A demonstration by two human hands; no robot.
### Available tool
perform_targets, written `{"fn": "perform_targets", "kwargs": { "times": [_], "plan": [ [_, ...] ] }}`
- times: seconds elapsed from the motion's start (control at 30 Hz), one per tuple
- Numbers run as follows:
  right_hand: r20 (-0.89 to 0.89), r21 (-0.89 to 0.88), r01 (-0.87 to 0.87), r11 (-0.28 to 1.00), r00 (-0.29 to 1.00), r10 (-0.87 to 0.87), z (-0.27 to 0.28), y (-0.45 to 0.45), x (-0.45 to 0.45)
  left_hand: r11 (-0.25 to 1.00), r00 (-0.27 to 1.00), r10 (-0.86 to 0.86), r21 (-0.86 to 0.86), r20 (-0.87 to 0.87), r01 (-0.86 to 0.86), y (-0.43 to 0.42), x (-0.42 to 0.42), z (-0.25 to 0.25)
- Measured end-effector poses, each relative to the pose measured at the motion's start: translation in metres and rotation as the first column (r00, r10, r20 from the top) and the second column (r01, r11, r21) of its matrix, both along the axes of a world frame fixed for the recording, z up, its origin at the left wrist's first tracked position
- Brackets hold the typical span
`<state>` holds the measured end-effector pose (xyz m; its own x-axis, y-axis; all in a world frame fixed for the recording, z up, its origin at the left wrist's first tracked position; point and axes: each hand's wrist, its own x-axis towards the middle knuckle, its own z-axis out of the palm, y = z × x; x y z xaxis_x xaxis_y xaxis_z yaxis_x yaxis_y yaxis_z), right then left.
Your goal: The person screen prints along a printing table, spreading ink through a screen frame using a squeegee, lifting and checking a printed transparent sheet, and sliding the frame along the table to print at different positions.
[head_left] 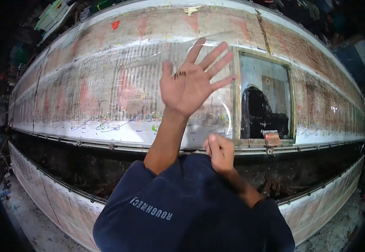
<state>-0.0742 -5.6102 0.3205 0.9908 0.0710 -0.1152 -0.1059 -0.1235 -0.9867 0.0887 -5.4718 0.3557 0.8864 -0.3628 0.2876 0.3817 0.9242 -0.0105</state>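
Note:
My left hand (189,86) is raised palm up over the long table, fingers spread, with dark marks written across the palm. Nothing is in it. Beneath it lies a clear plastic sheet (207,126), whose curved, shiny edge runs down on the right. My right hand (220,153) is curled closed at the table's near edge, by the lower edge of the sheet. Whether its fingers pinch the sheet or something else is hidden. Just right of the sheet lies a wooden-edged frame (292,101) with a glossy, partly black panel.
The long table (64,92) is stained with red and dark print marks. A copper-coloured piece (271,138) rests on the frame's near edge. A small red scrap (115,25) and a pale crumpled piece (192,10) lie farther back. Behind my body stands another long table (56,206).

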Motion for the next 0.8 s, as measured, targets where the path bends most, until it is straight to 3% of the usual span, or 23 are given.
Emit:
{"fn": "perform_targets", "kwargs": {
  "times": [0.07,0.1,0.2,0.33,0.53,0.8],
  "plan": [
    [-0.023,0.058,-0.035,0.998,0.999,0.036,0.008,-0.008,-0.009,1.000,0.993,-0.003,0.011,0.114,0.002,0.010,-0.012,0.037],
    [0.059,0.064,-0.078,0.995,0.995,0.074,0.015,-0.011,-0.011,1.000,0.977,-0.018,0.022,0.212,0.014,0.014,-0.019,0.051],
    [0.205,0.091,-0.146,0.985,0.971,0.125,0.021,-0.015,-0.020,0.998,0.958,-0.051,-0.008,0.284,0.056,0.023,-0.035,0.082],
    [0.304,0.214,-0.164,0.963,0.948,0.094,0.031,-0.016,-0.030,0.991,0.971,-0.049,0.132,0.234,0.018,0.030,-0.053,0.110],
    [0.496,0.202,-0.176,0.963,0.867,0.054,0.044,-0.017,-0.030,0.996,0.976,-0.046,0.086,0.215,0.029,0.029,-0.062,0.120],
    [0.555,0.187,-0.176,0.966,0.831,0.044,0.044,-0.014,-0.032,0.991,0.961,-0.129,-0.008,0.246,0.135,0.027,-0.063,0.117]
  ]
}}
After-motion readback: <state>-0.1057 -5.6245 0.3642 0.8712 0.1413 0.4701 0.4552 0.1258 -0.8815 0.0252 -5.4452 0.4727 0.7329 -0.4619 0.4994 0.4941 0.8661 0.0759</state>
